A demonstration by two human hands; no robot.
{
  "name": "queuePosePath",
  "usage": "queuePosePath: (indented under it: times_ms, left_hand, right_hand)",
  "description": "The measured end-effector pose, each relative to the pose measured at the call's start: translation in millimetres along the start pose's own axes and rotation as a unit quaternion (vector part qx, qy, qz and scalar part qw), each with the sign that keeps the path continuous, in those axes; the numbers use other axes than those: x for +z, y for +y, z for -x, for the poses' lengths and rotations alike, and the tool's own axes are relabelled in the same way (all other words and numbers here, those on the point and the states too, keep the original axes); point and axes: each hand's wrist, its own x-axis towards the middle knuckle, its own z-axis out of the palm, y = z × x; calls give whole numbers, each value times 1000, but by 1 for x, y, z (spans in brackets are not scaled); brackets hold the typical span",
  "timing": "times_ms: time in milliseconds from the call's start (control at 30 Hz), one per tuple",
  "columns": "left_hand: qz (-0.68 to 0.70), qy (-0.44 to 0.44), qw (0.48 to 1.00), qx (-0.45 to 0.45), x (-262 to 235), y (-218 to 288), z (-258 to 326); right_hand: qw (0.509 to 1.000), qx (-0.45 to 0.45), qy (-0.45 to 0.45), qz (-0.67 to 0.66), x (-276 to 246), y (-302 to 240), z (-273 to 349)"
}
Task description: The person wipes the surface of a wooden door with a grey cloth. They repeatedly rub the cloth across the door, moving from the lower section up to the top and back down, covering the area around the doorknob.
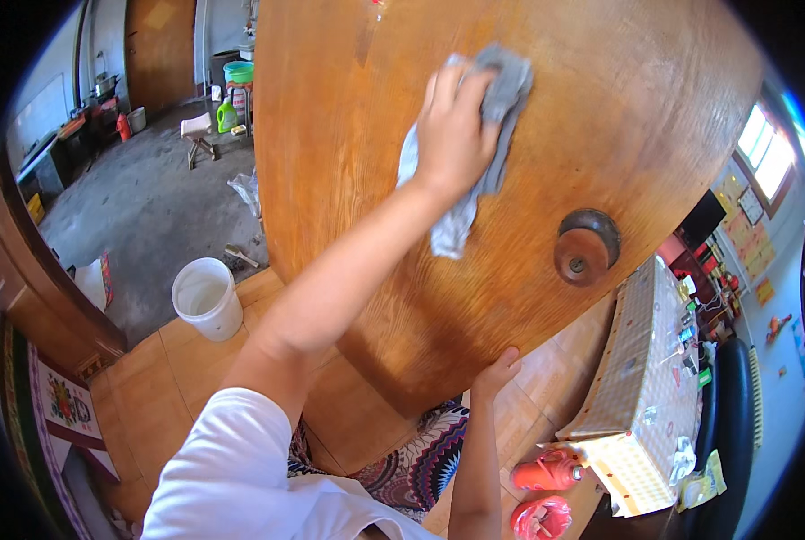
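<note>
A wide wooden door (601, 108) fills the upper middle of the view. My left hand (452, 130) presses a grey cloth (501, 90) flat against the door, with the cloth's loose end hanging down below the wrist. A dark round door knob (585, 247) sits to the lower right of that hand. My right hand (497, 367) rests with its fingers on the door's lower edge and holds nothing. A white sleeve (231, 477) covers my left upper arm.
A white bucket (206, 297) stands on the tiled floor by the doorway. A patterned rug (420, 463) lies under me. To the right are a table with a checked cover (641, 387) and red plastic bottles (547, 472). Beyond the door are a concrete floor, a stool (195, 135) and a green bottle (227, 115).
</note>
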Motion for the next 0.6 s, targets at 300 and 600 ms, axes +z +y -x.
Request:
queuePosePath:
  times_ms: [300, 600]
  left_hand:
    - [-74, -134, 987, 43, -29, -6, 51]
    - [-68, -95, 992, -38, -34, -17, 83]
  right_hand:
    - [1000, -3, -8, 28, -12, 2, -5]
    - [1000, -2, -7, 4, 0, -10, 3]
